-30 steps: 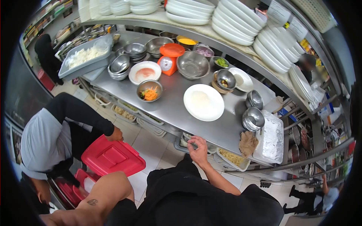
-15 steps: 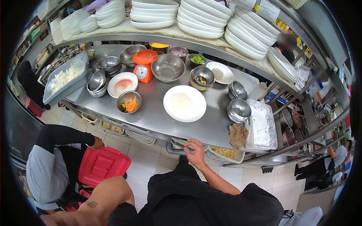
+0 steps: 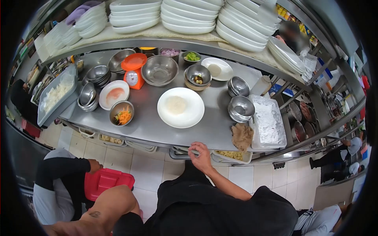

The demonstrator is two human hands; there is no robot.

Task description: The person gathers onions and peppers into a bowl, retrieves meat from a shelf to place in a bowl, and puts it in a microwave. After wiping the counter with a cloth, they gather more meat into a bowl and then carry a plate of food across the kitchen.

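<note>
My right hand (image 3: 201, 156) is held low in front of the counter's front edge, fingers loosely bent and nothing visible in them. Below the edge, a grey tray (image 3: 179, 154) sits right by its fingertips. My left arm (image 3: 114, 202) is bent at the lower left, and its hand is hidden. Nearest on the steel counter (image 3: 165, 135) is a white plate (image 3: 193, 118) with a pale round patch in its middle. Left of it stand a steel bowl of shredded orange and green vegetables (image 3: 123, 117) and a white dish with a pinkish patch (image 3: 114, 93).
An orange scale (image 3: 134, 78) and steel bowls (image 3: 159, 70) line the back. At right are a brown cloth (image 3: 242, 137) and a tub of white powder (image 3: 268, 122). Stacked plates (image 3: 189, 19) fill the shelf overhead. A co-worker's hand (image 3: 94, 165) holds a red lid (image 3: 104, 181) at left.
The view has shifted, so the counter things sit further left. My right hand stays by the counter edge, its fingers slightly more curled. The co-worker's red lid is lower.
</note>
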